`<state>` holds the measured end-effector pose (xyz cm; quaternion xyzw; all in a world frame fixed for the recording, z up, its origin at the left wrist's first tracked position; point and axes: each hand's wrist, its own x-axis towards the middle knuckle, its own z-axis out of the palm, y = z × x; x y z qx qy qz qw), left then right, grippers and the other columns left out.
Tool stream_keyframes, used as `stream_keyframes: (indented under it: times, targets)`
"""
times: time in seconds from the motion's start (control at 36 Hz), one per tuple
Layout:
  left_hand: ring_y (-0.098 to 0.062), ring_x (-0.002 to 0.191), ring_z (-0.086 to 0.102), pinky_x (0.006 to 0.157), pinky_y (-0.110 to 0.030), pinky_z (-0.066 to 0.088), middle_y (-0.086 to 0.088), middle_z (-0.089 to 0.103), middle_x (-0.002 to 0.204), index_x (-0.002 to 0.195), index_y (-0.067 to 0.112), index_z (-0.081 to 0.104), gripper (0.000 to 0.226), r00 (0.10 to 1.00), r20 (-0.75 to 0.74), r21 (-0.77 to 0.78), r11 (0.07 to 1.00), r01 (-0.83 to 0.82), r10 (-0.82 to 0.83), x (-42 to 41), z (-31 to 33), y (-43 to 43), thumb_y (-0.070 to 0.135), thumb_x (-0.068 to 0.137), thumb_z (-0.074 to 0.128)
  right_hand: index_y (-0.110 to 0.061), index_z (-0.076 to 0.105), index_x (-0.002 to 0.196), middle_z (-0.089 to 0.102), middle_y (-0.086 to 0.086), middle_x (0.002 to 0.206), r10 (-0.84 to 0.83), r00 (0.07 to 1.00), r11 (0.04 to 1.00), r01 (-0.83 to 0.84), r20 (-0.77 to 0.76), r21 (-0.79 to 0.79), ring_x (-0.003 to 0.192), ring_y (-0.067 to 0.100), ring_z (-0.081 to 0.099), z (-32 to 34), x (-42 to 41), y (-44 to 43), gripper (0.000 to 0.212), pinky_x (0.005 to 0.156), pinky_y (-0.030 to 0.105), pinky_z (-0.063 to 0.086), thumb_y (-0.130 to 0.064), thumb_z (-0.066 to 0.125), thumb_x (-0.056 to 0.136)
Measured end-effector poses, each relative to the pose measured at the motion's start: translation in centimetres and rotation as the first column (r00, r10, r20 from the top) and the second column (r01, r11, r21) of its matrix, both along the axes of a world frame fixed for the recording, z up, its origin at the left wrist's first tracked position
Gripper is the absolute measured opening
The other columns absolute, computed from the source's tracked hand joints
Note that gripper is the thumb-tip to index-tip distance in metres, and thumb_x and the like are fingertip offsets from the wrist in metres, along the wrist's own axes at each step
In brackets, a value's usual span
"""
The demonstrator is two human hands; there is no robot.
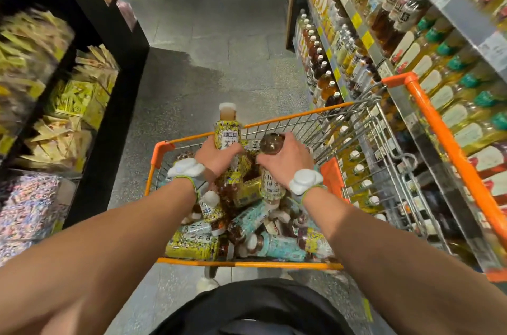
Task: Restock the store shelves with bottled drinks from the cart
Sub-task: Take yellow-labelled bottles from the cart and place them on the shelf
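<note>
An orange-rimmed wire cart stands in front of me, piled with several tea bottles bearing yellow or teal labels. My left hand grips a yellow-label bottle, upright with its white cap above the cart's far rim. My right hand is closed over the base of a brown-tea bottle lying among the pile. Both wrists wear white bands. The drink shelves run along the right, packed with bottles.
A second orange cart handle and wire frame sit against the shelves at right. Dark shelving with snack packets lines the left. Grey aisle floor stretches ahead; a blue object lies far up the aisle.
</note>
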<state>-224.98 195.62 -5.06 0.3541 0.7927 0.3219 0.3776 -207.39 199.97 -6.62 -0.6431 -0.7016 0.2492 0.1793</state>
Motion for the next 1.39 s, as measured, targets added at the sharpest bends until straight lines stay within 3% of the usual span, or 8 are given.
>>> stream_keyframes:
  times: [0.22,0.58,0.75,0.83,1.0,1.08,1.22,1.39]
  targets:
    - [-0.029,0.1,0.066,0.095,-0.044,0.054,-0.005,0.071,0.11,0.115,0.025,0.066,0.053,1.0,-0.024,-0.014,1.0,0.006,-0.007,0.0,0.4,0.9,0.052,0.07,0.07,-0.032,0.045,0.122,0.067,0.001,0.108,-0.145,0.907,0.932,0.26,-0.396,0.253,0.097,0.028,0.063,3.8,-1.2,0.5,0.075,0.081,0.035,0.049,-0.066,0.076,0.062]
    - [-0.034,0.127,0.055,0.105,-0.049,0.048,-0.009,0.057,0.143,0.146,0.019,0.049,0.084,0.991,-0.096,-0.153,0.985,0.077,-0.092,0.6,-0.8,-0.1,0.055,0.075,0.073,-0.02,0.04,0.108,0.054,0.003,0.108,0.103,0.978,0.994,-0.11,0.18,0.03,0.081,0.034,0.067,-3.6,-0.3,-3.0,0.064,0.06,0.035,0.038,-0.058,0.069,0.067]
    - [-0.015,0.083,0.061,0.074,-0.031,0.048,0.007,0.068,0.095,0.085,0.033,0.057,0.026,0.991,-0.093,-0.082,0.993,0.09,-0.097,0.7,-0.9,0.1,0.049,0.074,0.076,-0.011,0.046,0.126,0.06,0.009,0.121,0.247,0.898,0.967,-0.202,0.365,-0.157,0.105,0.034,0.065,-1.2,-1.5,-0.3,0.081,0.068,0.036,0.041,-0.059,0.074,0.067]
    - [-0.009,0.077,0.061,0.066,-0.026,0.047,0.013,0.066,0.084,0.083,0.033,0.059,0.026,0.992,-0.077,-0.062,0.994,0.092,-0.097,0.2,-0.9,-0.2,0.05,0.072,0.075,-0.004,0.042,0.136,0.063,0.01,0.115,0.361,0.833,0.917,-0.236,0.419,-0.32,0.107,0.032,0.064,0.0,-2.2,0.4,0.085,0.069,0.034,0.044,-0.055,0.072,0.074]
    - [-0.014,0.081,0.068,0.067,-0.027,0.049,0.01,0.072,0.083,0.091,0.031,0.066,0.037,0.991,-0.053,-0.068,0.991,0.116,-0.12,0.3,-0.8,-0.7,0.056,0.065,0.073,0.004,0.052,0.135,0.051,0.019,0.139,0.458,0.868,0.653,-0.184,0.19,-0.735,0.126,0.028,0.05,-3.7,-0.7,-1.5,0.043,0.096,0.034,0.04,-0.025,0.053,0.103]
    - [-0.013,0.082,0.066,0.067,-0.027,0.047,0.012,0.071,0.083,0.085,0.034,0.062,0.029,0.99,-0.054,-0.064,0.99,0.125,-0.129,0.0,-0.3,-0.8,0.054,0.068,0.074,-0.007,0.054,0.128,0.053,0.009,0.121,0.394,0.893,0.686,-0.127,0.218,-0.717,0.118,0.025,0.054,-5.4,-0.1,-2.9,0.061,0.096,0.032,0.042,-0.045,0.071,0.083]
    - [-0.018,0.088,0.068,0.084,-0.036,0.056,0.006,0.073,0.094,0.098,0.032,0.066,0.048,0.994,-0.044,-0.102,0.99,0.093,-0.097,-1.3,-0.1,-1.3,0.059,0.06,0.072,-0.003,0.054,0.126,0.056,0.013,0.134,0.024,0.997,0.7,-0.07,-0.074,-0.71,0.121,0.037,0.056,-5.2,-1.2,-3.2,0.088,0.094,0.047,0.054,-0.029,0.079,0.046]
    - [-0.016,0.084,0.069,0.077,-0.033,0.056,0.012,0.073,0.086,0.091,0.034,0.067,0.045,0.999,0.041,-0.046,0.999,-0.002,0.004,-1.6,0.5,-0.9,0.056,0.052,0.072,0.002,0.064,0.106,0.074,0.01,0.097,-0.241,0.74,0.837,-0.169,-0.627,-0.521,0.098,0.032,0.068,-1.9,-3.0,-0.5,0.074,0.089,0.043,0.052,-0.019,0.078,0.037]
